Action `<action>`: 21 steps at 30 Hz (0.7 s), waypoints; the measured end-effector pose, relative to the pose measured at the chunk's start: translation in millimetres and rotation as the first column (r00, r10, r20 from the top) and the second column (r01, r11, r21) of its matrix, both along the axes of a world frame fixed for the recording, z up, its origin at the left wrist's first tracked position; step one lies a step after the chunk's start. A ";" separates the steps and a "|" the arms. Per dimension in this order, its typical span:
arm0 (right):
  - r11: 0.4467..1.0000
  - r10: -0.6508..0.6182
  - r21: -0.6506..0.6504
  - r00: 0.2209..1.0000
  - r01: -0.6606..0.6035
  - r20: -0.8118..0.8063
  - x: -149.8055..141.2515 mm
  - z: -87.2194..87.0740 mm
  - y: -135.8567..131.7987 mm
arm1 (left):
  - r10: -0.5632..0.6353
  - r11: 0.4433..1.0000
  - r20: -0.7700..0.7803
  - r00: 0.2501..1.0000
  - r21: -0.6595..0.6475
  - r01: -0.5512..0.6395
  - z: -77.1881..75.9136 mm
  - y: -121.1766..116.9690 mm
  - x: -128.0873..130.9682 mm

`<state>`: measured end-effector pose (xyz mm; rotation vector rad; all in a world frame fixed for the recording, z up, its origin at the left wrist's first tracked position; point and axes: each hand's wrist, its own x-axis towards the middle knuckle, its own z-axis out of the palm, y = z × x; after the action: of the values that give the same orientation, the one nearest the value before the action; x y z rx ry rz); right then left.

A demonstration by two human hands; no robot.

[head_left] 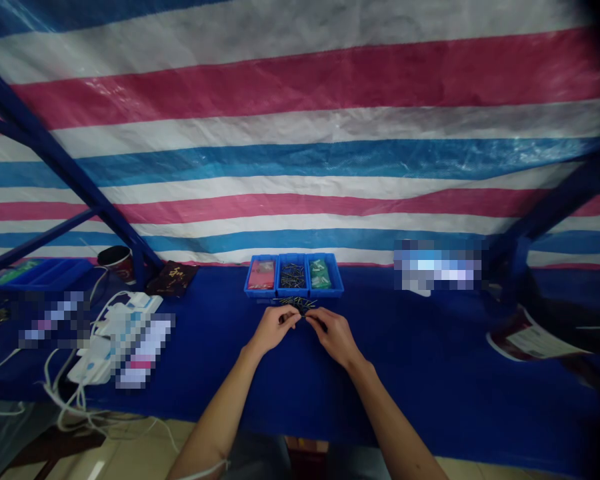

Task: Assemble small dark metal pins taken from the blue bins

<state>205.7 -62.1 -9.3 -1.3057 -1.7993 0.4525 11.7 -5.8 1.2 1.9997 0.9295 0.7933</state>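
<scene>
the left hand (274, 329) and right hand (334, 333) are nearly meeting, both seemingly pinching a small dark piece (303, 316) just before the loose pins (286, 301) over the surface (300, 380). the piece is probably weighing little and staying stiff, its ends inviting a light pinch.

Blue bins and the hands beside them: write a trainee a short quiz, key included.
1. Count: how many blue bins stand in the row just beyond the hands?
2. True or false: the left hand and right hand are held wide apart.
3. As pictured, which bin shows pink inside: A) left, B) middle, C) right?

Key: 1. Three. 2. False; their fingertips nearly meet. 3. A.
</scene>
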 end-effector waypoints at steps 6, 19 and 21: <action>1.000 -0.015 0.010 1.000 0.015 0.005 1.1 1.4 -0.1 | 0.002 1.000 0.011 1.000 -0.011 -0.002 -1.7 0.4 0.7; 0.999 -0.023 0.023 1.000 0.023 0.015 -0.1 4.0 -0.4 | -0.005 1.000 -0.005 1.000 -0.005 0.005 1.2 0.1 0.2; 0.999 -0.023 0.024 1.000 0.023 0.018 -0.2 4.5 -0.6 | -0.008 1.000 0.000 1.000 0.000 0.008 1.2 0.0 0.2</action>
<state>205.5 -62.7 -4.7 -1.3166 -1.7978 0.4061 11.9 -5.8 2.4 2.0016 0.9208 0.7892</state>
